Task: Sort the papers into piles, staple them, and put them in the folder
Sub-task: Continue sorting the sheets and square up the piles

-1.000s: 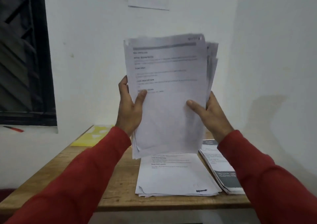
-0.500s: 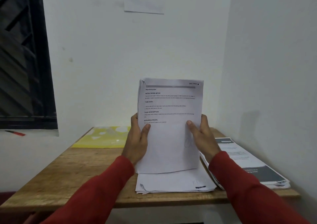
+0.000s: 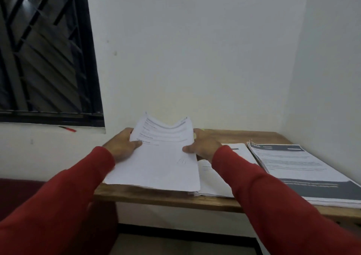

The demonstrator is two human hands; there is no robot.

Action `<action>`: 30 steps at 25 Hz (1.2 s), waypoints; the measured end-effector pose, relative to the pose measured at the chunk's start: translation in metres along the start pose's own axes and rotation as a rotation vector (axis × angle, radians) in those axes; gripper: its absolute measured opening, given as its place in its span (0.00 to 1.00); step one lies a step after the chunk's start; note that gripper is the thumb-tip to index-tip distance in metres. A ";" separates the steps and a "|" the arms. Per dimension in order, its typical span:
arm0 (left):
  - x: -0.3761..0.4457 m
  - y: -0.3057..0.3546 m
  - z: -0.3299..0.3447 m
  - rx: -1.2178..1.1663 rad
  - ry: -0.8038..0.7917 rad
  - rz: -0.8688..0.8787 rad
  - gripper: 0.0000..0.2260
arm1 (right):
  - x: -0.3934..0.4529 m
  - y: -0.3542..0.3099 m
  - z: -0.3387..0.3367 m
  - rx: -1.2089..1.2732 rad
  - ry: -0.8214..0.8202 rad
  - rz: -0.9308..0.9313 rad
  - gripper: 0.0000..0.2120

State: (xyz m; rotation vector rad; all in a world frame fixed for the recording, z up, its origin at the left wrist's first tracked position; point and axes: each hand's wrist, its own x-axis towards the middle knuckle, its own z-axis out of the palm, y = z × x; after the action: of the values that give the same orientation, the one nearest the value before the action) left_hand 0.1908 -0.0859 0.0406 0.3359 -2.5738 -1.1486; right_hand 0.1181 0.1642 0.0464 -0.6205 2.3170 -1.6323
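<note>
1. Left hand (image 3: 123, 144) and right hand (image 3: 203, 146) grasp the paper stack (image 3: 156, 157) by its 2 side edges — thumbs on top.
2. The stack hangs low over the wooden table (image 3: 244, 136) — beside 2 piles: a white pile (image 3: 213, 178) and a dark-banded pile (image 3: 297, 168).

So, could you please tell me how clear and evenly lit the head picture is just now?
Head view: dim, flat indoor light; the printed lines on the held stack of papers are smeared and unreadable; the red sleeves blur towards the lower corners; the window is dark with one small glint.
</note>
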 end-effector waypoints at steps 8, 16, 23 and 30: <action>0.018 -0.055 0.008 0.383 0.018 -0.055 0.21 | 0.008 0.024 0.007 0.009 0.065 0.093 0.25; 0.030 -0.049 0.012 0.460 -0.014 -0.039 0.22 | -0.029 0.048 -0.060 -0.203 0.238 -0.169 0.06; 0.033 -0.048 0.012 0.500 -0.019 -0.091 0.27 | -0.047 0.066 -0.080 -0.147 0.299 -0.245 0.06; 0.010 0.002 0.054 0.602 0.044 0.172 0.24 | -0.044 0.074 -0.080 -0.479 0.295 -0.367 0.07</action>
State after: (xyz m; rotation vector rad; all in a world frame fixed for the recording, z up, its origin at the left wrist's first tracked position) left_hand 0.1620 -0.0514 0.0093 0.2535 -2.7893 -0.2848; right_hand 0.1075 0.2727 0.0027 -1.0127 2.9961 -1.3716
